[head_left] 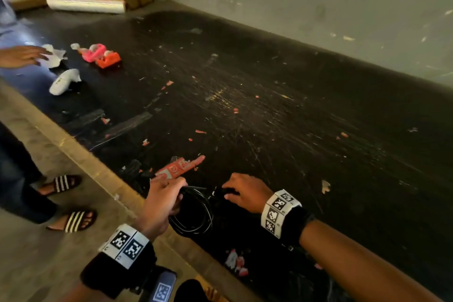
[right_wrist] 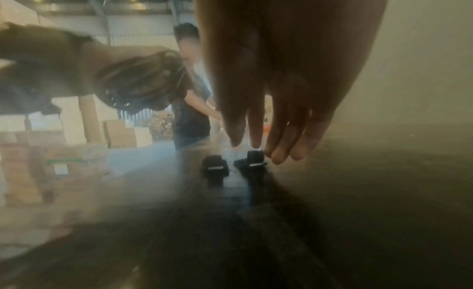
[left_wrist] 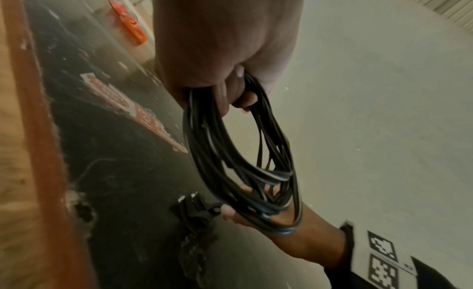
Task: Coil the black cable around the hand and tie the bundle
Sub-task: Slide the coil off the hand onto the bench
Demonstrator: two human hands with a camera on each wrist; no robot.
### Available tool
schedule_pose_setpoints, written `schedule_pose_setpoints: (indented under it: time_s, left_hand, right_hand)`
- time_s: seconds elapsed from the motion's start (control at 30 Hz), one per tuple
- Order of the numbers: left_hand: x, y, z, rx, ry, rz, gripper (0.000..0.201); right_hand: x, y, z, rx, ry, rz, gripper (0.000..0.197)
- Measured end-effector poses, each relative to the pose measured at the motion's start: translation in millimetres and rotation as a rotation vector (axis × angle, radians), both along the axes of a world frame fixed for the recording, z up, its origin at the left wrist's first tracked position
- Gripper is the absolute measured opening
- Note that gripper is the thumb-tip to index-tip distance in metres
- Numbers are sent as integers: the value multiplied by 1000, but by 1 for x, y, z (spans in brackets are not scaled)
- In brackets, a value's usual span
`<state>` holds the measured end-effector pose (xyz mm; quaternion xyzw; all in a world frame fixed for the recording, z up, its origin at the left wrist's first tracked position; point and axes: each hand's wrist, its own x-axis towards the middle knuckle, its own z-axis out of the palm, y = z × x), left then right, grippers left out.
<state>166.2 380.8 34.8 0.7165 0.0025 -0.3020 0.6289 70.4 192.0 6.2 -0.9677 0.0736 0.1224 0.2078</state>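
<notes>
My left hand [head_left: 164, 198] grips the top of the black cable coil [head_left: 209, 218], which hangs in several loops over the table's near edge. In the left wrist view the coil [left_wrist: 204, 156] dangles from my curled fingers [left_wrist: 225, 87]. Two black plug ends [right_wrist: 215, 166] [right_wrist: 252, 160] lie on the dark table just right of the coil. My right hand [head_left: 247, 191] hovers over them, with its fingers [right_wrist: 256, 131] held straight and pointing down at them. Its fingertips reach the nearer plug [left_wrist: 194, 210], and it holds nothing.
The scratched black table [head_left: 269, 105] runs to a grey wall, with a wooden front edge [head_left: 98, 171]. A torn red label [head_left: 179, 167] lies near my left hand. Orange and pink tape dispensers [head_left: 105, 57], a white object [head_left: 63, 81] and another person's hand [head_left: 22, 55] are far left.
</notes>
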Motion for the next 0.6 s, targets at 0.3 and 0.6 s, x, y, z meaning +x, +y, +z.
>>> schedule_pose_setpoints:
  time_s: [0.3, 0.6]
  left_hand:
    - [20, -14, -11, 43, 57, -240, 40]
    - [-18, -78, 4, -15, 49, -645, 12]
  right_hand:
    - [12, 12, -12, -20, 33, -129, 27]
    - [-52, -6, 34, 486, -455, -739, 10]
